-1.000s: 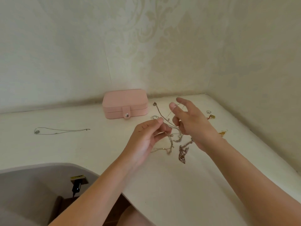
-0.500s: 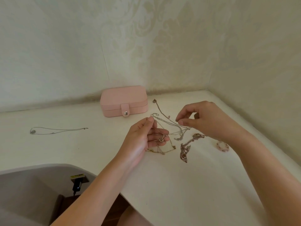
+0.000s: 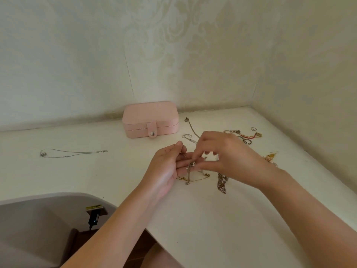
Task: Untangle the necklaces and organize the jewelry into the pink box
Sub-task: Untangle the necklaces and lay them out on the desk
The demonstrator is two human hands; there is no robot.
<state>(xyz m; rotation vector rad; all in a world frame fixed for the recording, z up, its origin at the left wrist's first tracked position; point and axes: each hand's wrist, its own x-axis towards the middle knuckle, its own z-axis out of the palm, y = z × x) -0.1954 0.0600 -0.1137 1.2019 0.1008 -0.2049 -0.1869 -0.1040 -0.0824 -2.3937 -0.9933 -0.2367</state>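
Fingertips (image 3: 197, 156) of the right hand (image 3: 228, 157) pinch the tangled gold and silver chain necklaces (image 3: 192, 165). Those of the left hand (image 3: 166, 169) clamp them too.

No text, brand name or number in the scene can be read. The only printed marking is a small yellow label (image 3: 94, 206) at the near left, set on the grey surface (image 3: 48, 219) just above a black plug (image 3: 94, 218). Dark print runs across the label, but it is too small and blurred to make out.
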